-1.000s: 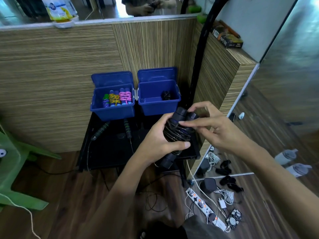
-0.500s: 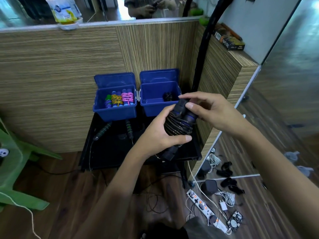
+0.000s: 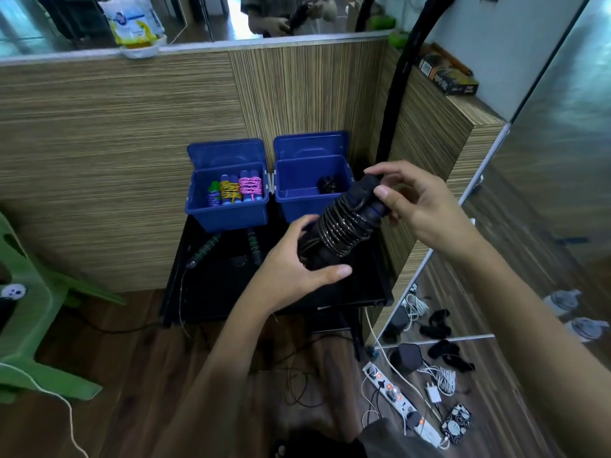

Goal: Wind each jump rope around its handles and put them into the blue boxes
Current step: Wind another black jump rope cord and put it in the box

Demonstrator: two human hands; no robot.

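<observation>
the black table (image 3: pixel 211 292) is standing against the striped wooden partition (image 3: pixel 115 143), and the two blue boxes are sitting open at its far edge. the left blue box (image 3: pixel 228 214) is holding three wound ropes with coloured cords; the right blue box (image 3: pixel 297 206) is holding one dark bundle (image 3: pixel 327 185) at its far right. a green-handled jump rope (image 3: pixel 206 247) is lying unwound on the table just near the left box.

the black jump rope (image 3: pixel 344 226) is being held in the air, now right over the near rim of the right box, higher and farther from the person than a second ago. its cord is sitting in tight coils around the paired handles. the left hand (image 3: pixel 297 269) is gripping the lower ends of the handles, fingers and thumb curled round them. the right hand (image 3: pixel 416 206) is pinching the upper end, thumb on the near side, fingers arched over the top; a moment ago it was lying across the coils.

the winding is looking finished, with no loose tail showing, though the far side is hidden. the likely next step is lowering this bundle in beside the dark one; the green rope is not yet wound.
</observation>
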